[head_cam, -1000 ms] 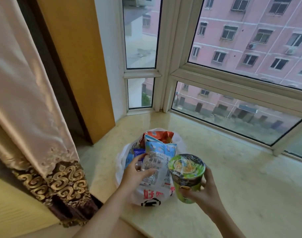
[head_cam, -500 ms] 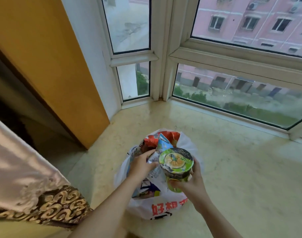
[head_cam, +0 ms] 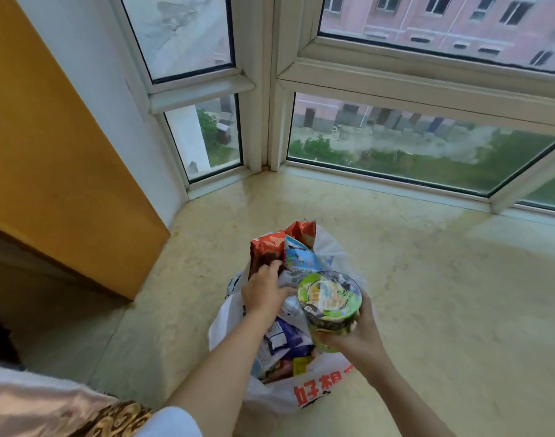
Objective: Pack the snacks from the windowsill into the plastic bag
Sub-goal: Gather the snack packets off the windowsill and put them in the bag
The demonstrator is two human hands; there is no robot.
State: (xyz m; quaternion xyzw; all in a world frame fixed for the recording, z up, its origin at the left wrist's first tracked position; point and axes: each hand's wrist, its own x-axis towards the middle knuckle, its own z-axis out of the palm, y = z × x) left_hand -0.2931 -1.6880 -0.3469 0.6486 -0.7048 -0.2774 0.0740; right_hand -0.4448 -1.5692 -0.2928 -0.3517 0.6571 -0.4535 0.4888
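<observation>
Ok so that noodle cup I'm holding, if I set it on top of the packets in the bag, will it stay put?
Probably not well. The noodle cup is tall and round, so it may tip or roll on the crinkled snack packets. The plastic bag looks thin and floppy, giving little side support. Your right hand grips it near the base.

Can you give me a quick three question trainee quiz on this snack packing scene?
1. Which hand holds the green noodle cup?
2. True or false: the white plastic bag lies on the floor.
3. What does the left hand touch? A the window, B the snack packets in the bag, C the curtain.

Key: 1 the right hand. 2 false, it sits on the windowsill. 3 B.
</observation>
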